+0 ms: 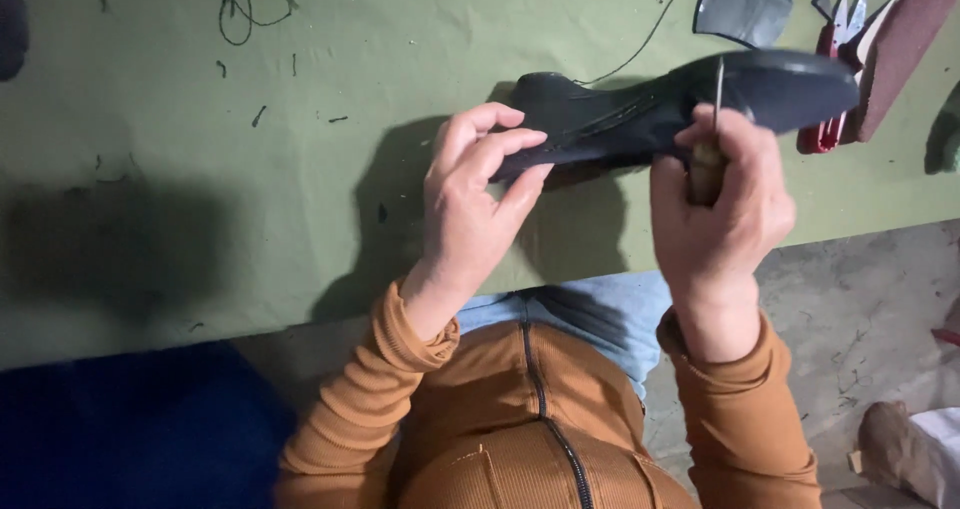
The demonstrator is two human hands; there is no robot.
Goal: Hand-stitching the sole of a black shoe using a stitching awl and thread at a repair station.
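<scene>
The left hand (470, 194) clamps the heel end of a black shoe (650, 109), holding it level just above the green desk (300, 169), seemingly to steady it. The right hand (725, 199) is closed on a wooden-handled awl (712, 134), its point up against the sole's edge. Red thread snips (835, 79) and loose black thread (245, 4) lie within reach.

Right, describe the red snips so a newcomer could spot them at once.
Start at the green table and go to its far right corner. There, beyond the black shoe held in both hands, lie the red snips. Only they have silver blades and red handles.
</scene>
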